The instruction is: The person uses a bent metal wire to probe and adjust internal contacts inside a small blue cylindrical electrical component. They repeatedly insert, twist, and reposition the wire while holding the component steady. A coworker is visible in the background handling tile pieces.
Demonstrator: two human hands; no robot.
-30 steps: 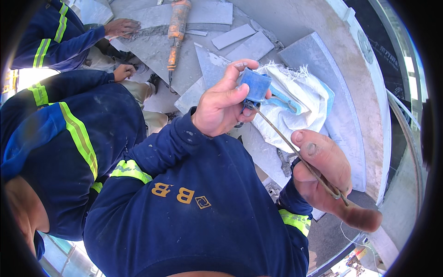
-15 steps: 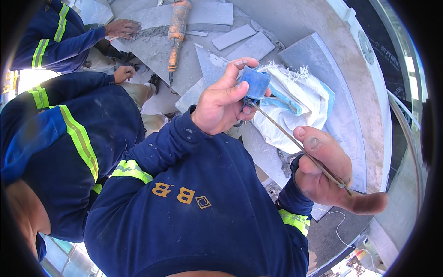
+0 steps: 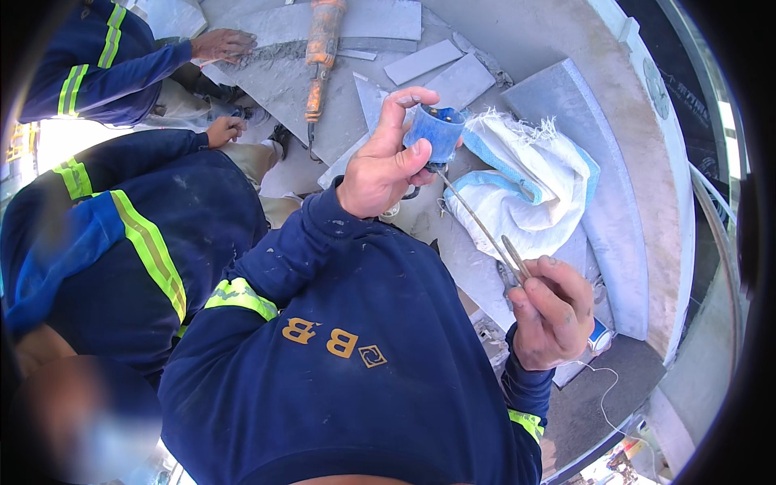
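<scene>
My left hand [image 3: 380,166] is raised in front of my chest and grips a small blue round cup [image 3: 436,129] between thumb and fingers, index finger lifted. My right hand [image 3: 546,311] sits lower right, fingers closed on the near end of a thin metal rod [image 3: 483,230]. The rod slants up and left, and its far tip meets the underside of the blue cup. My dark blue sleeves with yellow reflective bands fill the lower middle.
A white and blue woven sack [image 3: 529,182] lies under the rod on a grey slab [image 3: 614,186]. Cut grey tiles [image 3: 440,69] and an orange power tool [image 3: 323,44] lie beyond. Two co-workers crouch at left, one hand [image 3: 222,44] on a tile.
My right hand has curled its fingers shut around the rod and drawn slightly down and left. My left hand has turned the blue cup and lifted its index finger.
</scene>
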